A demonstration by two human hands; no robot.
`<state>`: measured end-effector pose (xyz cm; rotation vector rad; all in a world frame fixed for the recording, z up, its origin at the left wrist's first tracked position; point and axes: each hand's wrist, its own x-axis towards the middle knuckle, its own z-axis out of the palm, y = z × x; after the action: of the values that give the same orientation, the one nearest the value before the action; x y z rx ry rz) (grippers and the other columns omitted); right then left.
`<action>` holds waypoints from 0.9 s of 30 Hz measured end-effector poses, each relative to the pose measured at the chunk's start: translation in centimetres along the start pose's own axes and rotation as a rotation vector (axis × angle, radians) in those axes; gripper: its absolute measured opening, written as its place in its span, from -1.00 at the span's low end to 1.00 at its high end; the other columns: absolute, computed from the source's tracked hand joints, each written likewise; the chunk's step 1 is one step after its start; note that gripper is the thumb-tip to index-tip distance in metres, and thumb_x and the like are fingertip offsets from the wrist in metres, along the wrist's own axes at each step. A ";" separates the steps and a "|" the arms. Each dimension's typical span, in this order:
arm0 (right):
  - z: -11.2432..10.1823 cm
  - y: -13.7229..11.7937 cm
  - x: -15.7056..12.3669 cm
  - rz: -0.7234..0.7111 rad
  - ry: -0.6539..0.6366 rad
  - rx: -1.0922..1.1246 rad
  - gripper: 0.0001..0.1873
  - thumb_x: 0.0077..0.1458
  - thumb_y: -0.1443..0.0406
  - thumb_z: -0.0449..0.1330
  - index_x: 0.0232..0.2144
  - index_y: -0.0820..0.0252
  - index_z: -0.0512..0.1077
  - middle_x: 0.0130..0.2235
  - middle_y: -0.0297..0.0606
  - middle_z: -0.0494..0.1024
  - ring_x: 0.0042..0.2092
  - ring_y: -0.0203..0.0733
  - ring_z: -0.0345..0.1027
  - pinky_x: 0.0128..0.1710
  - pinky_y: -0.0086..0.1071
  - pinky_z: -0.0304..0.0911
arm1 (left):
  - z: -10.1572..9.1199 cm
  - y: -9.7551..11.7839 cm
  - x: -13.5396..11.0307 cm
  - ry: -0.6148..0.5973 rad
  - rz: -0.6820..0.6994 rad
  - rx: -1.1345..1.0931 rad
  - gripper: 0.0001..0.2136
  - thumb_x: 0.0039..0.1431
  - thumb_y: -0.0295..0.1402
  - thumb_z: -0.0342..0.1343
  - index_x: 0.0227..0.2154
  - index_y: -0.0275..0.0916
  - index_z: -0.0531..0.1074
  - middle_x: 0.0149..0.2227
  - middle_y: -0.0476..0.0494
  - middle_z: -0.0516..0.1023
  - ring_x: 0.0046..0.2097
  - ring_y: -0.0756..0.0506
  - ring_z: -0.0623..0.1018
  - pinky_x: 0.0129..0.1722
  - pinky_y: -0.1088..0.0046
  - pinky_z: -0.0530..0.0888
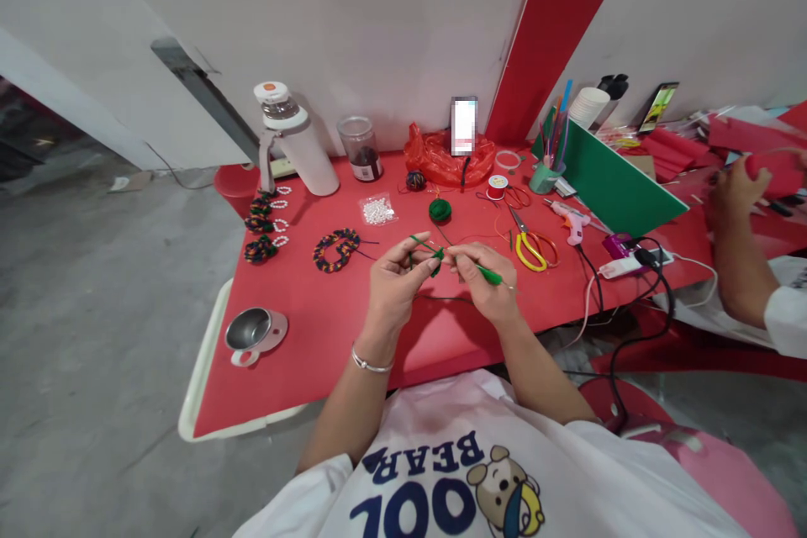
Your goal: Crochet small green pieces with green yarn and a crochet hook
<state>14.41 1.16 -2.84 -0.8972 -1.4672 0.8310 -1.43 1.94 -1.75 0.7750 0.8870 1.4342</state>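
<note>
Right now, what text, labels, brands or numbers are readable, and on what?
"BEAR": upside down in dark blue on the camera wearer's white T-shirt.
"OOL": larger blue letters beside it on that shirt, start cut off.
White insulated bottle, orange mark on lid: too small to read.
Upright phone screen: blurred.
Leaning phone at far right: too small.
Green yarn in the left hand, thin green stick in the right hand: no text.

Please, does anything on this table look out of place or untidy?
Nothing looks spilled or broken. Only the steel cup sits very near the left edge of the table, and cables hang over its front edge at the right.
</note>
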 end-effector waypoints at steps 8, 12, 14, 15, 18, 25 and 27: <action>-1.1 1.3 0.3 -0.422 -0.016 -0.435 -0.76 0.28 0.25 0.25 -0.02 -0.04 0.61 -0.03 -0.14 0.68 -0.01 -0.04 0.55 0.02 -0.04 0.44 | 0.3 0.3 -0.2 -0.013 -0.042 0.031 -0.55 -0.26 -0.38 0.53 -0.19 -0.28 0.66 -0.57 0.03 0.53 -0.58 0.12 0.34 -0.61 0.62 0.20; -0.6 0.9 -0.1 -0.400 0.042 -0.398 -0.76 0.31 0.21 0.22 -0.03 -0.05 0.62 -0.12 -0.16 0.69 -0.09 -0.04 0.55 -0.04 -0.04 0.46 | 0.5 0.0 -0.1 0.006 -0.084 -0.011 -0.55 -0.26 -0.40 0.50 -0.19 -0.30 0.65 -0.60 0.09 0.46 -0.64 0.17 0.21 -0.66 0.63 0.09; -0.6 0.9 -0.1 -0.421 -0.018 -0.362 -0.78 0.30 0.19 0.23 -0.07 -0.07 0.63 -0.14 -0.17 0.69 -0.12 -0.05 0.55 -0.07 -0.05 0.47 | 0.4 -0.2 0.0 0.024 -0.093 -0.041 -0.55 -0.28 -0.42 0.49 -0.20 -0.29 0.65 -0.60 0.11 0.44 -0.66 0.19 0.17 -0.67 0.64 0.06; -0.6 1.0 -0.1 -0.443 -0.047 -0.352 -0.79 0.29 0.18 0.25 -0.07 -0.08 0.64 -0.13 -0.19 0.69 -0.13 -0.05 0.55 -0.08 -0.06 0.46 | 0.4 -0.3 0.1 0.024 -0.091 -0.048 -0.55 -0.28 -0.43 0.49 -0.20 -0.29 0.65 -0.60 0.12 0.44 -0.65 0.18 0.18 -0.67 0.64 0.07; -0.9 1.2 0.1 -0.465 -0.011 -0.369 -0.76 0.24 0.21 0.32 -0.04 -0.11 0.63 -0.07 -0.20 0.69 -0.07 -0.05 0.52 -0.04 -0.07 0.45 | 0.4 -0.4 0.1 0.007 -0.061 -0.030 -0.55 -0.27 -0.45 0.47 -0.18 -0.28 0.64 -0.60 0.12 0.43 -0.64 0.16 0.23 -0.65 0.63 0.10; -0.4 0.9 -0.2 -0.457 -0.024 -0.312 -0.74 0.28 0.21 0.29 0.00 -0.14 0.62 -0.08 -0.21 0.69 -0.09 -0.05 0.53 -0.05 -0.05 0.45 | 0.6 -0.5 -0.1 -0.004 -0.052 -0.016 -0.49 -0.24 -0.40 0.47 -0.09 -0.28 0.62 -0.58 0.14 0.40 -0.63 0.16 0.24 -0.64 0.62 0.14; -0.3 0.9 -0.2 -0.442 0.003 -0.264 -0.72 0.26 0.23 0.31 0.01 -0.16 0.62 -0.07 -0.22 0.69 -0.07 -0.06 0.53 -0.03 -0.06 0.44 | 0.5 -0.6 -0.1 -0.012 -0.023 0.004 -0.45 -0.22 -0.40 0.48 -0.04 -0.27 0.61 -0.57 0.12 0.43 -0.62 0.15 0.26 -0.62 0.62 0.15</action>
<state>14.82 1.37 -3.72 -0.7220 -1.7146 0.3134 -0.68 1.86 -2.00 0.7733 0.8870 1.4068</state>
